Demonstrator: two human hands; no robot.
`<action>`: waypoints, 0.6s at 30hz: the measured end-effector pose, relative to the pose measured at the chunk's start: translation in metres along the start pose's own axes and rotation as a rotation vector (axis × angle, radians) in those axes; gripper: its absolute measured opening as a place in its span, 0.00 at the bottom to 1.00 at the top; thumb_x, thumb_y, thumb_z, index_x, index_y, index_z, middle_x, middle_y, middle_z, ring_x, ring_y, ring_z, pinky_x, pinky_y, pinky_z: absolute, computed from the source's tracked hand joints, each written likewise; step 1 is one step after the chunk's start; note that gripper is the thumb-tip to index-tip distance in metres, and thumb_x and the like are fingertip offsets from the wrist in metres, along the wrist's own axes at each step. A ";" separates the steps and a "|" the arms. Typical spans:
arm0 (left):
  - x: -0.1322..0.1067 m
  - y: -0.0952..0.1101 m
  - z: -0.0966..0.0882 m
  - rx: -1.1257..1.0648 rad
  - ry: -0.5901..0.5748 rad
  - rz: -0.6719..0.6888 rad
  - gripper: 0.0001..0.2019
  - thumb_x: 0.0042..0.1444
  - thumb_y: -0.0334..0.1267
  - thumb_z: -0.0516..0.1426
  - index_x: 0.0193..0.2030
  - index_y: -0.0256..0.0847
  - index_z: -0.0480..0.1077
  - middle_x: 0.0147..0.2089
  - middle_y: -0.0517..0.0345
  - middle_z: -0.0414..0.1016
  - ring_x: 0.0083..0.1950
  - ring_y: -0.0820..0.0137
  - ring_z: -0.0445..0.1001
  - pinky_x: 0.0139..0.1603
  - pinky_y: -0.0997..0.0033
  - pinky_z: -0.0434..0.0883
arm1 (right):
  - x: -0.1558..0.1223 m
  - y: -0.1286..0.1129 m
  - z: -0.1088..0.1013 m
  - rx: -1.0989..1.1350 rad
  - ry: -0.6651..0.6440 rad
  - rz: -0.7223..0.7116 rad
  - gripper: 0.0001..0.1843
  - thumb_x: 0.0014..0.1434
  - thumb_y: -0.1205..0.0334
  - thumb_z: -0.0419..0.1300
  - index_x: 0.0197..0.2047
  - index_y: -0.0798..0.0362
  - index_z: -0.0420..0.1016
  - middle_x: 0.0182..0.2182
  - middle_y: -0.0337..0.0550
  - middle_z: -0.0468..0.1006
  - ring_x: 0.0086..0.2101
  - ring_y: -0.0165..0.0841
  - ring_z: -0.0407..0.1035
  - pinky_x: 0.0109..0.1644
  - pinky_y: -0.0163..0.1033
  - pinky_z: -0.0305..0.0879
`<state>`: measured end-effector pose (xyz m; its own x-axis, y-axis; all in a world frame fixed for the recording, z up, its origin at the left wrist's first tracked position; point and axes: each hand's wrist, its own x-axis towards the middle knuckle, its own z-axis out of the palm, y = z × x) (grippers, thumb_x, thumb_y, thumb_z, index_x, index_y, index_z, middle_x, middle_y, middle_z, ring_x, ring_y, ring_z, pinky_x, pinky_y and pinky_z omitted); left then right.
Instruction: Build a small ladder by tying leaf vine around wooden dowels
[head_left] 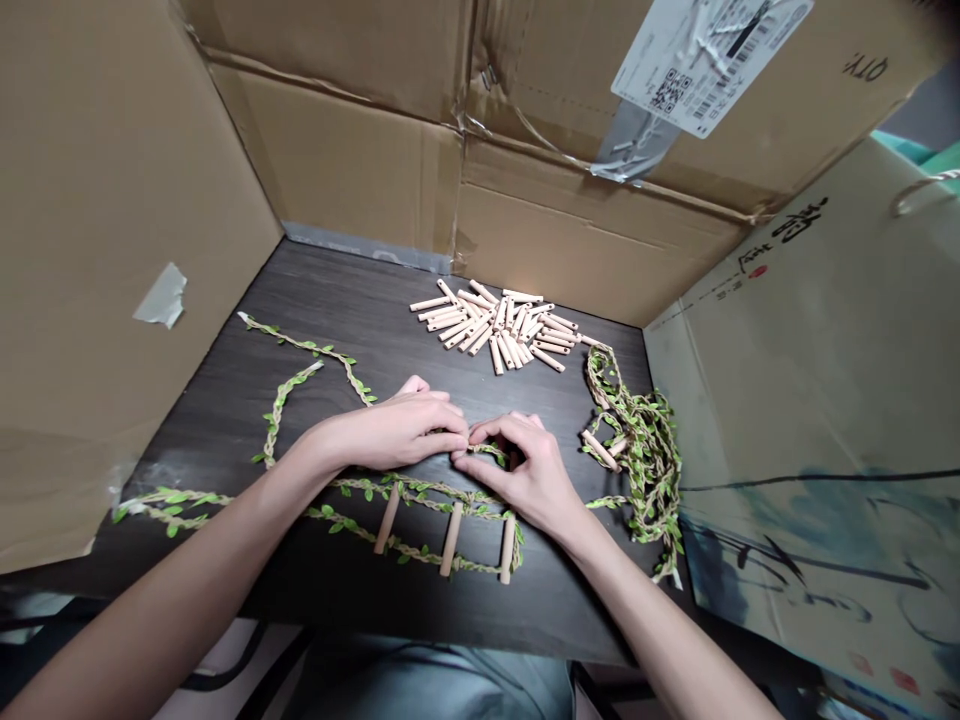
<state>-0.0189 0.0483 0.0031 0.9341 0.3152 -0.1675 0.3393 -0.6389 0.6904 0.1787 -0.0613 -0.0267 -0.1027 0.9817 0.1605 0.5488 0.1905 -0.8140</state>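
Note:
Above the middle of the dark table, my left hand (405, 428) and my right hand (531, 468) meet, fingertips pinched close together on a braided cord with green leaves (489, 452). The cord's end between the fingers is mostly hidden. Just below my hands lies a small rope ladder (451, 540) of the same leafy cord, with three wooden rungs showing. To the left, another stretch of leafy cord (315, 348) with a white-wrapped end runs toward my left hand, which covers part of it.
A pile of short wooden dowels with holes (495, 325) lies at the back. On the right is a tangled heap of leafy cord (651, 460) with a few dowels in it. Cardboard walls (360, 160) stand behind and left, and a printed paper bag (795, 400) at right.

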 end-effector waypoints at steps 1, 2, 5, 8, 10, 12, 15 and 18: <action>0.000 0.000 0.000 -0.001 -0.001 -0.002 0.21 0.75 0.44 0.48 0.34 0.43 0.76 0.38 0.61 0.80 0.43 0.65 0.68 0.52 0.63 0.52 | 0.000 0.001 0.001 0.011 0.002 0.002 0.11 0.63 0.50 0.71 0.39 0.48 0.82 0.39 0.39 0.86 0.37 0.36 0.74 0.49 0.45 0.58; 0.000 0.000 -0.001 -0.001 -0.005 -0.007 0.21 0.75 0.44 0.48 0.35 0.43 0.76 0.38 0.61 0.80 0.43 0.65 0.68 0.52 0.63 0.52 | 0.000 0.002 0.001 0.019 0.007 0.008 0.12 0.63 0.49 0.71 0.39 0.48 0.82 0.39 0.39 0.86 0.36 0.36 0.73 0.48 0.45 0.58; 0.000 0.001 -0.001 0.000 -0.012 -0.024 0.19 0.75 0.43 0.49 0.35 0.44 0.77 0.36 0.62 0.80 0.43 0.66 0.68 0.53 0.62 0.51 | -0.001 0.004 0.000 0.018 0.015 0.014 0.14 0.64 0.47 0.70 0.36 0.48 0.83 0.34 0.40 0.85 0.31 0.34 0.70 0.45 0.44 0.57; 0.000 0.000 -0.001 -0.004 -0.001 -0.016 0.20 0.74 0.43 0.50 0.33 0.43 0.76 0.35 0.62 0.79 0.43 0.66 0.69 0.54 0.62 0.52 | -0.002 0.004 -0.002 -0.002 -0.008 0.006 0.11 0.65 0.50 0.70 0.36 0.48 0.83 0.33 0.39 0.84 0.31 0.34 0.69 0.44 0.44 0.56; 0.001 0.000 -0.001 -0.004 -0.006 -0.002 0.20 0.74 0.44 0.49 0.32 0.43 0.75 0.35 0.61 0.79 0.42 0.66 0.69 0.53 0.62 0.53 | -0.002 0.004 -0.003 -0.005 -0.026 -0.002 0.08 0.65 0.54 0.70 0.37 0.48 0.83 0.33 0.38 0.85 0.31 0.34 0.70 0.45 0.44 0.57; 0.001 -0.001 -0.001 0.002 -0.021 0.004 0.21 0.74 0.44 0.48 0.32 0.43 0.75 0.35 0.60 0.80 0.43 0.65 0.69 0.54 0.61 0.53 | -0.001 0.003 -0.004 -0.005 -0.034 -0.008 0.06 0.64 0.57 0.70 0.37 0.48 0.83 0.34 0.38 0.85 0.32 0.34 0.70 0.45 0.44 0.57; 0.003 -0.003 -0.001 0.005 -0.042 0.006 0.21 0.74 0.44 0.48 0.33 0.43 0.75 0.36 0.59 0.80 0.45 0.64 0.69 0.57 0.61 0.53 | -0.001 0.003 -0.005 -0.002 -0.036 -0.007 0.04 0.63 0.59 0.71 0.36 0.48 0.83 0.34 0.38 0.85 0.32 0.34 0.71 0.46 0.43 0.58; 0.003 -0.005 -0.001 -0.010 -0.058 0.007 0.19 0.74 0.43 0.49 0.33 0.44 0.75 0.37 0.60 0.81 0.45 0.64 0.69 0.60 0.60 0.52 | 0.000 0.003 -0.006 0.002 -0.034 0.004 0.04 0.62 0.61 0.71 0.35 0.49 0.83 0.33 0.37 0.85 0.32 0.34 0.70 0.46 0.43 0.58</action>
<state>-0.0176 0.0532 0.0003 0.9415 0.2690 -0.2030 0.3317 -0.6339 0.6987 0.1851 -0.0611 -0.0263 -0.1286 0.9820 0.1381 0.5473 0.1864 -0.8159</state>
